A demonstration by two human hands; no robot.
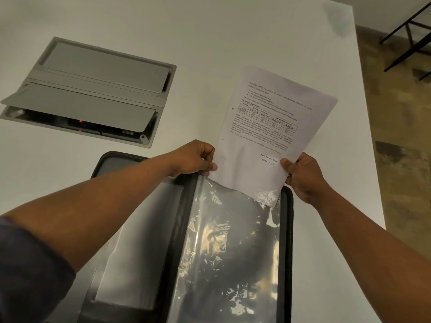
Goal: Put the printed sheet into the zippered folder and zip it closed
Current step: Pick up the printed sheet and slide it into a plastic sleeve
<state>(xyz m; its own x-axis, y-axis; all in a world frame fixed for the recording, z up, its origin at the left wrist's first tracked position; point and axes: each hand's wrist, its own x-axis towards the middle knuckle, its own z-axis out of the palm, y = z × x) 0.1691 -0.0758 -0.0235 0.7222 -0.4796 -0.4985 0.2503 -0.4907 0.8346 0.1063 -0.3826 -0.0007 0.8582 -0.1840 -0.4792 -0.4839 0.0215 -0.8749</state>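
The black zippered folder (286,220) lies open on the white table, its right half covered by a shiny clear plastic sleeve (231,248). The printed sheet (268,134), white with text and a table, stands tilted over the folder's far edge, and its lower corner sits inside the sleeve's top opening. My left hand (194,158) pinches the sleeve's top edge beside the sheet's left corner. My right hand (303,176) grips the sheet's lower right edge, thumb on the printed face.
A grey cable box (93,89) with two hinged flaps is sunk into the table (210,38) at the far left, small red lights glowing inside. The table's right edge runs close to the folder, with brown floor and black furniture legs (410,31) beyond.
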